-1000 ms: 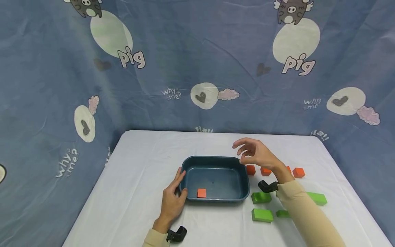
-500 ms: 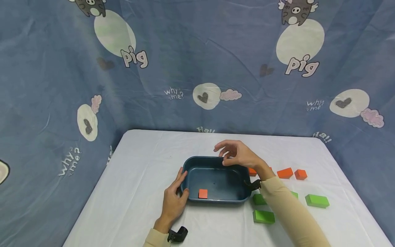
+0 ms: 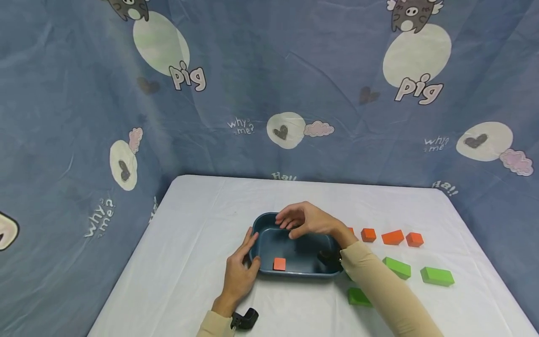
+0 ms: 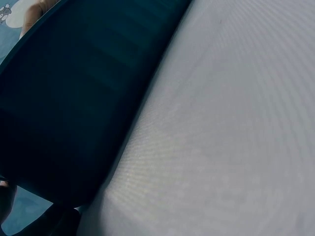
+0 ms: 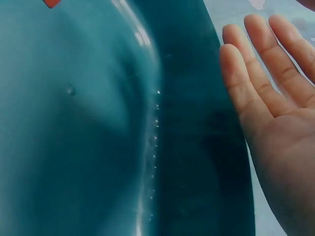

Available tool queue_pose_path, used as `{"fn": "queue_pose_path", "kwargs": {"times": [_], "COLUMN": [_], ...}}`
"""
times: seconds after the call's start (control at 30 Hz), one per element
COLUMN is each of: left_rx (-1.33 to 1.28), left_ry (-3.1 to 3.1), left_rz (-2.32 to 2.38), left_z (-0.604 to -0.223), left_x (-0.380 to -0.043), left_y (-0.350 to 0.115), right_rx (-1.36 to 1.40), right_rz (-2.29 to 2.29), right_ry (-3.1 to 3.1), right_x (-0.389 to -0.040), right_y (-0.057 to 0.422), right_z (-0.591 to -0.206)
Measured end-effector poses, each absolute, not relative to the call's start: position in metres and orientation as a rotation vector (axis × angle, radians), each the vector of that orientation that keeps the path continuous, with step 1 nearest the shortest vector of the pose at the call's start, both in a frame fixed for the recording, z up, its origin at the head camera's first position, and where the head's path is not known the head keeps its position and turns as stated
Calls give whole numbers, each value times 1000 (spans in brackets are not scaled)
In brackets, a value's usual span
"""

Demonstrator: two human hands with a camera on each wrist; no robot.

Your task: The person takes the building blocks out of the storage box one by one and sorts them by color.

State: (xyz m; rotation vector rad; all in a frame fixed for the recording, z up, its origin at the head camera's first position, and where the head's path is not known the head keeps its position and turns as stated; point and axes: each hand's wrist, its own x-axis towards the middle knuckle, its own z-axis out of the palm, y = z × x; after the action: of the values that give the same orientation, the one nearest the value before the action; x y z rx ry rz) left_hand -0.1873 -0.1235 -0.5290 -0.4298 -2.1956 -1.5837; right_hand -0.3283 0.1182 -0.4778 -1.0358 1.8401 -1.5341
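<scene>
A dark teal tray (image 3: 301,274) stands on the white-covered table, with one small orange block (image 3: 280,264) lying inside near its front wall. My left hand (image 3: 238,275) rests against the tray's left end, fingers extended along the outside and thumb near the front corner. In the left wrist view the tray's side wall (image 4: 88,98) fills the left half. My right hand (image 3: 309,219) hovers over the back part of the tray, fingers loosely bent. The right wrist view shows that hand's palm and fingers (image 5: 280,69) bare, with nothing held.
Right of the tray lie several orange blocks in a row, among them a cube (image 3: 368,235), a slanted piece (image 3: 393,237) and another cube (image 3: 414,239). In front of them are green blocks (image 3: 437,276), some partly behind the right sleeve (image 3: 385,288). A patterned blue curtain (image 3: 236,93) hangs behind.
My right hand has moved left from the tray's back right corner to over its back middle, and lower. My left hand stays at the tray's left end. The blocks have not moved.
</scene>
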Motion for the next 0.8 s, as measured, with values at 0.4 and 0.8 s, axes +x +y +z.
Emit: {"fn": "queue_pose_path", "kwargs": {"times": [0.4,0.8], "left_rx": [-432,-411], "left_ry": [-2211,-2228], "left_rz": [-1573,-1564], "left_z": [-526,-525], "left_x": [-187,-187], "left_y": [-122,-121], "right_rx": [-1083,-1085], "right_rz": [-1367,-1206], "right_ry": [1846,1776], "right_x": [-323,-320], "right_y": [107,95], "right_z": [-492,-500]}}
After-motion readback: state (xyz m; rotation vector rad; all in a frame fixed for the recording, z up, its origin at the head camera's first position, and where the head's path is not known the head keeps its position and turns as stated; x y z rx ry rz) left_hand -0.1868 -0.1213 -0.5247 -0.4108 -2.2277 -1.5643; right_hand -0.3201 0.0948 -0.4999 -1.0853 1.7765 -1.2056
